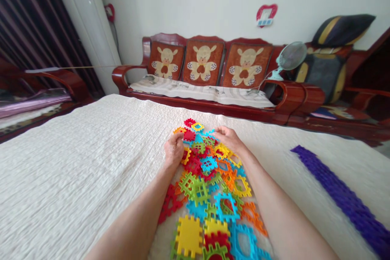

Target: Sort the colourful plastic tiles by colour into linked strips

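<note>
A pile of interlocking plastic building tiles in red, yellow, blue, green and orange stretches away from me between my forearms. At its far left side my left hand (174,149) is closed, its fingertips at the edge of a red tile (190,135). My right hand (228,138) pinches the end of a blue tile (209,132) at the far right side of the pile. Nearer to me lie a solid yellow tile (189,235), a green window tile (199,191) and a blue frame tile (227,207). Overlapping tiles partly hide one another.
A cream quilted cover (76,170) spreads under the tiles. To the right lies a purple woven strip (338,199). Behind stands a dark red wooden sofa (195,103) with bear cushions (202,63), a small fan (291,57) at its right end. Wooden armchairs flank both sides.
</note>
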{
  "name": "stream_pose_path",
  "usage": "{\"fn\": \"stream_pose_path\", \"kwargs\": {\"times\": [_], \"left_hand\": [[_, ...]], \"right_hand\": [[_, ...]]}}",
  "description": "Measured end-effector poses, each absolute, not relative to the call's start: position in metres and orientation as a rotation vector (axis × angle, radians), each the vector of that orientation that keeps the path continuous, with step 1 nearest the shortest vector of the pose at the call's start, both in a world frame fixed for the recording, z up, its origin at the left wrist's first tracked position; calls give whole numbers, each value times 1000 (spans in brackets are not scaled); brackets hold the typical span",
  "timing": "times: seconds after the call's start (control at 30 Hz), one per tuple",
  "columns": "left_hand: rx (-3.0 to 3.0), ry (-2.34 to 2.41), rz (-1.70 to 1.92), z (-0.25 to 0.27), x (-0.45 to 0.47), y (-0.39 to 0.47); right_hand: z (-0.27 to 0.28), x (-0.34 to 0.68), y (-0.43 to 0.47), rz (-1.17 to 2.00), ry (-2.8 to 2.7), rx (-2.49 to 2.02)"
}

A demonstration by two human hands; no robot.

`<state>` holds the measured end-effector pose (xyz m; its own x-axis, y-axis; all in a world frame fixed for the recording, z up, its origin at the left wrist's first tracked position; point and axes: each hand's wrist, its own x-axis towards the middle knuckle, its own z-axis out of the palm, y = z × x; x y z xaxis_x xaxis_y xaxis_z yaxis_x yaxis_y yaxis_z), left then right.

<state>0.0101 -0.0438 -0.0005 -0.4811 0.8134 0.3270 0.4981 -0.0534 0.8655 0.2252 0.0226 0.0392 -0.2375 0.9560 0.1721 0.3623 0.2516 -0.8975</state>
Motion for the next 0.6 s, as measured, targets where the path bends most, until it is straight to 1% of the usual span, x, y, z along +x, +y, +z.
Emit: {"fn": "stream_pose_path", "kwargs": {"times": [0.07,0.2,0.3,0.4,0.5,0.6], "left_hand": [[1419,2007,1546,0,10,-44],[1542,2060,1494,1,12,-46],[1672,1881,1524,5,13,-50],[1895,1579,1502,14,17,-56],[2156,1389,1253,23,23,-62],[2360,1325,959,25,28,-66]], "right_hand": [[39,232,30,925,-1685,-1239],[33,261,51,685,-1576,-1420],[26,293,63,536,-1537,-1561],[21,324,67,509,-1512,-1677],[20,345,66,522,-1532,-1809],[25,356,66,497,-1570,-1970]]}}
